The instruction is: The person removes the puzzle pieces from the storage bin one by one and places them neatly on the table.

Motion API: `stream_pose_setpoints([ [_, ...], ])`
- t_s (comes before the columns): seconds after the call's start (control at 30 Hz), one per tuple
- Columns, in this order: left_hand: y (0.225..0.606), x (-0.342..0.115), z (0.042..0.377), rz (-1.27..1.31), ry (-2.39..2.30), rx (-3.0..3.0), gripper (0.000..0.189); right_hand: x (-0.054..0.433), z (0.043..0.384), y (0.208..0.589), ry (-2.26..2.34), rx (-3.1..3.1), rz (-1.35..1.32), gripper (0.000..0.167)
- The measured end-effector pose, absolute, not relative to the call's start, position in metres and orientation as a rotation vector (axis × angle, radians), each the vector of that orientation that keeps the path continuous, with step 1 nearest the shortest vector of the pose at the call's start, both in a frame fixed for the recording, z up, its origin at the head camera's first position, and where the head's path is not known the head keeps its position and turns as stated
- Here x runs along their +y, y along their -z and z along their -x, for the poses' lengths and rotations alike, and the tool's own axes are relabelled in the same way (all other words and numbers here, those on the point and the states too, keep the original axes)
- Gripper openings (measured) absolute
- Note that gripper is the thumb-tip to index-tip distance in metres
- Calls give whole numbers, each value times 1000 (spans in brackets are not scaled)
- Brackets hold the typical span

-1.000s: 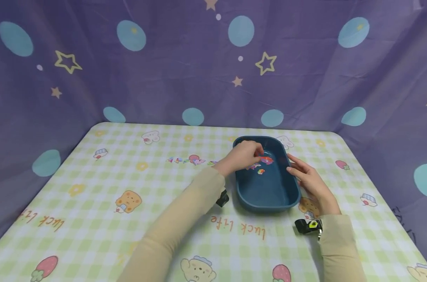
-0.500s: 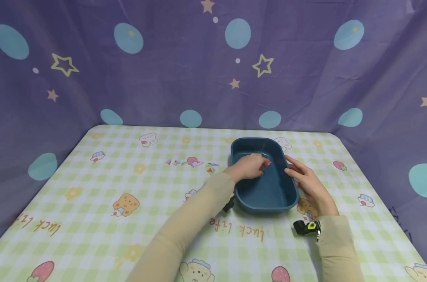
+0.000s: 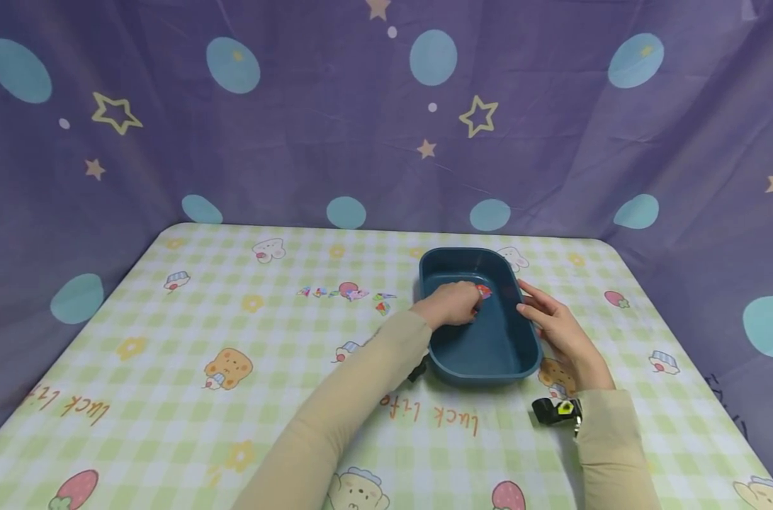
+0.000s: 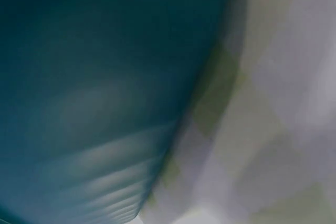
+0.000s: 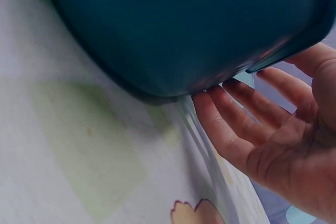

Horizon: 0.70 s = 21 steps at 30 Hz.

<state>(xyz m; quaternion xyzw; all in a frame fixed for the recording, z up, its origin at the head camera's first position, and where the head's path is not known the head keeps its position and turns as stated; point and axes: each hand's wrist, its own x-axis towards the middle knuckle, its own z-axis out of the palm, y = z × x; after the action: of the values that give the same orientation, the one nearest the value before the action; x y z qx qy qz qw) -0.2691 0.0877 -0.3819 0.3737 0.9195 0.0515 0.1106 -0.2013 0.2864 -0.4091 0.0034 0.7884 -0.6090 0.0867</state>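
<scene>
A deep dark-blue plastic box (image 3: 482,368) with rounded corners stands right of the table's middle. My left hand (image 3: 453,303) reaches down inside it over the left wall, fingers bent downward. Its fingertips are hidden, so whether they hold something cannot be seen. Just past those fingers lies a small red-and-multicoloured flat piece (image 3: 484,291). At the box's right wall, my right hand (image 3: 555,322) holds the rim, thumb over the edge and fingers against the outer side. In the left wrist view the box wall (image 4: 105,77) fills much of the picture, and no hand shows.
Several small colourful flat pieces (image 3: 354,294) lie in a loose row on the table left of the box. The checked tablecloth (image 3: 169,333) carries printed cartoon figures. A purple curtain (image 3: 335,156) with stars and blue ovals hangs behind and beside the table.
My left hand has moved down and slightly nearer inside the box, covering small pieces that were visible there. The right hand stays at the rim. The head view has shifted slightly.
</scene>
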Motion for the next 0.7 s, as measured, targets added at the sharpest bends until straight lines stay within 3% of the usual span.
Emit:
stream_pose_setpoints([
  [0.7,385,88,270,-1123,-302,2673,5,287,202,409,1788,2355,1,60],
])
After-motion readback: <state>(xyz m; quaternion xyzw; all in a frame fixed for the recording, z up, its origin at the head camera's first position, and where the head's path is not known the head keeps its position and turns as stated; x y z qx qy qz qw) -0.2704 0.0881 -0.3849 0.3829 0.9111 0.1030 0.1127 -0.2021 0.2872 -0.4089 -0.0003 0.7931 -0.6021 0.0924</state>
